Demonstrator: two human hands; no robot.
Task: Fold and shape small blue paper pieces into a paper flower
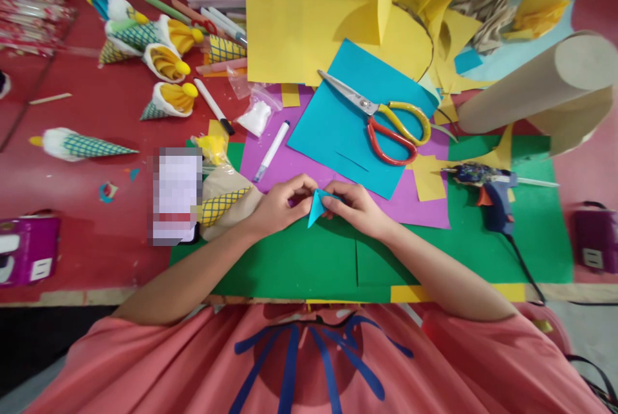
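Between both hands is a small folded piece of blue paper, its pointed end hanging down. My left hand is closed, its thumb and fingertips at the paper's left edge. My right hand pinches the paper from the right, thumb on top. Beyond them lies a blue sheet on a purple sheet. Scissors with one yellow and one red handle rest on the blue sheet. A capped marker lies left of it. Green sheets are under my forearms.
A glue gun with a cord lies at right, before a leaning paper roll. Yellow card spreads at the back. At left are several cone crafts, a phone and a patterned cone.
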